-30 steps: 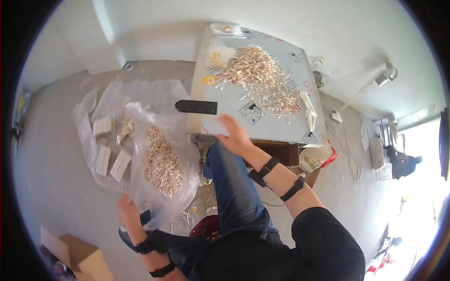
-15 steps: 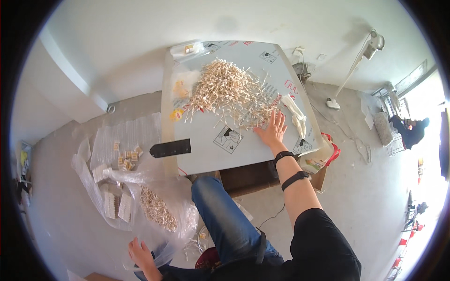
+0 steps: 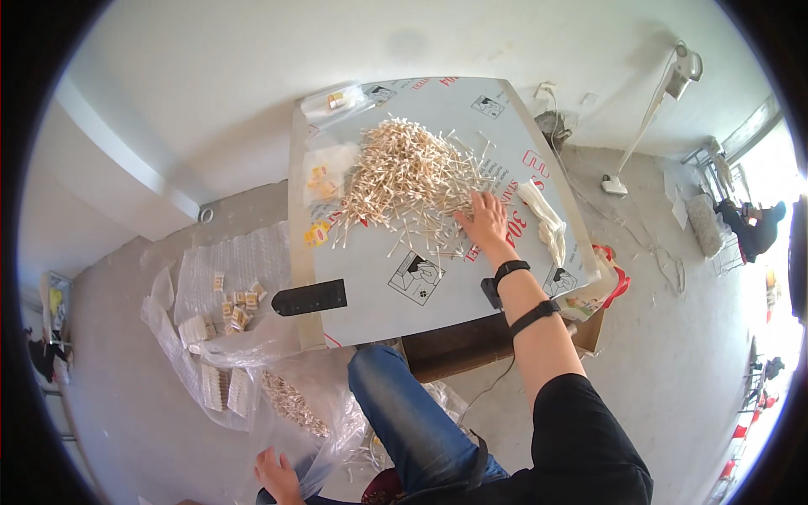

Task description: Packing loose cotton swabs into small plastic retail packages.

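A heap of cotton swabs (image 3: 404, 168) with pale sticks lies on a film-covered tabletop (image 3: 362, 303). My right hand (image 3: 486, 225) rests at the heap's lower right edge, palm down, fingers stretched out, touching the loose swabs there. Low on the left, my left hand (image 3: 278, 478) is beside a clear plastic bag (image 3: 337, 387), fingers apart, with no object visible in it. More swabs (image 3: 295, 404) lie inside that bag. To the right of my right hand is a bunched white cloth or glove-like item (image 3: 545, 220).
Small clear packets with yellow print (image 3: 321, 181) and a black strip (image 3: 310, 297) lie along the table's left side. Bubble wrap (image 3: 206, 261) on the floor holds small boxes (image 3: 240, 311) and white stacks (image 3: 225, 389). A cordless vacuum (image 3: 652, 122) leans on the wall.
My right hand has shifted slightly left along the heap's edge, its fingers closer together. My left hand has moved a little right and down. The whole view has shifted slightly.
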Action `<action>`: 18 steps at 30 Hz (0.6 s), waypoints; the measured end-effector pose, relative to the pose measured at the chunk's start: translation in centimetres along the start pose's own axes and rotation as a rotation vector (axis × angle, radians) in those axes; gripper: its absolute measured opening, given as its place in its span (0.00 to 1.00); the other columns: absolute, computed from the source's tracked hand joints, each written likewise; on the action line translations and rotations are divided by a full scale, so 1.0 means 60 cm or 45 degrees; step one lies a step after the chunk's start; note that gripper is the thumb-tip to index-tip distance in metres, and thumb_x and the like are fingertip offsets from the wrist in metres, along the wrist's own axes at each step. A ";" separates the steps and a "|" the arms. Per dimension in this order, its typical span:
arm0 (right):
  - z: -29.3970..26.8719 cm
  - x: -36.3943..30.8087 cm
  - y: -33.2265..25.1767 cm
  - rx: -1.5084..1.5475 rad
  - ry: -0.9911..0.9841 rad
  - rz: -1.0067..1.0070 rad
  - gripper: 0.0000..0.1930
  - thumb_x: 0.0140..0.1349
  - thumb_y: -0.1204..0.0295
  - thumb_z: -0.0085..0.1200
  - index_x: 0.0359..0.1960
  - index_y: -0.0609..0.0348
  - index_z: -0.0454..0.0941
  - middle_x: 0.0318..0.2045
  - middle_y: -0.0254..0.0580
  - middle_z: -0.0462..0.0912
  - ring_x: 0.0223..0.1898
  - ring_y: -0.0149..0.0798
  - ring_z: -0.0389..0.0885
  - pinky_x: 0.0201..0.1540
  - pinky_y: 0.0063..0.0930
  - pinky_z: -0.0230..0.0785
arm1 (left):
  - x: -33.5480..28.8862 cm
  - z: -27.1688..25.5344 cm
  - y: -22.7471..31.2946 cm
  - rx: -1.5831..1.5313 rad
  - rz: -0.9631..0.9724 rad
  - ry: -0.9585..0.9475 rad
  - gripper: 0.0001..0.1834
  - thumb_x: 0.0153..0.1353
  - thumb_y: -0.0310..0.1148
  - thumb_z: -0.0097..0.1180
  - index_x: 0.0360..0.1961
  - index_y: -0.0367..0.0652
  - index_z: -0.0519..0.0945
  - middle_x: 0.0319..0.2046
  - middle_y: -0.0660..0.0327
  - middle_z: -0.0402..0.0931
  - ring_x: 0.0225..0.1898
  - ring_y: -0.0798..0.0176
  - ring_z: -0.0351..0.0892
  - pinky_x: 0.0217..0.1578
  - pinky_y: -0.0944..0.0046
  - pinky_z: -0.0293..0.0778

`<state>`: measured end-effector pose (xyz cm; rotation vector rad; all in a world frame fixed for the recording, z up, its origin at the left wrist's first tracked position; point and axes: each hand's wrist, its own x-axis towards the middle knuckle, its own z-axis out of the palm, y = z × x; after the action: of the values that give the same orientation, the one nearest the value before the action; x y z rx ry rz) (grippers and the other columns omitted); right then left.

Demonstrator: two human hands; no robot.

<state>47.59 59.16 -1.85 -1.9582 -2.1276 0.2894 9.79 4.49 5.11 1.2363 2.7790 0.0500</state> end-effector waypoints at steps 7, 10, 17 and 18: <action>-0.005 -0.074 -0.127 -0.024 -0.092 -0.139 0.50 0.50 0.39 0.57 0.70 0.46 0.48 0.69 0.54 0.48 0.71 0.56 0.42 0.71 0.51 0.32 | 0.019 0.001 0.053 -0.076 -0.014 -0.134 0.17 0.52 0.29 0.58 0.45 0.40 0.77 0.44 0.54 0.75 0.50 0.49 0.72 0.57 0.41 0.59; -0.009 -0.086 -0.161 -0.095 -0.194 -0.199 0.53 0.47 0.38 0.58 0.71 0.46 0.46 0.70 0.56 0.44 0.71 0.58 0.39 0.70 0.53 0.30 | 0.017 -0.002 0.068 -0.095 -0.033 -0.149 0.17 0.52 0.29 0.59 0.45 0.40 0.77 0.45 0.54 0.74 0.51 0.50 0.71 0.58 0.42 0.58; 0.042 -0.037 -0.134 -0.008 0.129 -0.218 0.39 0.53 0.47 0.58 0.66 0.44 0.59 0.67 0.54 0.54 0.67 0.58 0.51 0.67 0.51 0.44 | 0.002 0.000 0.067 -0.061 0.011 -0.139 0.17 0.54 0.31 0.57 0.46 0.40 0.78 0.44 0.51 0.75 0.50 0.48 0.72 0.54 0.48 0.62; 0.044 -0.039 -0.140 0.065 0.147 -0.235 0.33 0.54 0.53 0.57 0.62 0.44 0.64 0.65 0.51 0.58 0.65 0.57 0.55 0.65 0.50 0.48 | -0.002 0.000 0.063 -0.060 0.000 -0.153 0.17 0.54 0.31 0.57 0.46 0.40 0.78 0.44 0.50 0.75 0.50 0.48 0.72 0.54 0.47 0.62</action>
<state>39.02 56.15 -1.91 -1.6928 -2.1840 0.1897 12.67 6.92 5.41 1.1873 2.6598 0.0396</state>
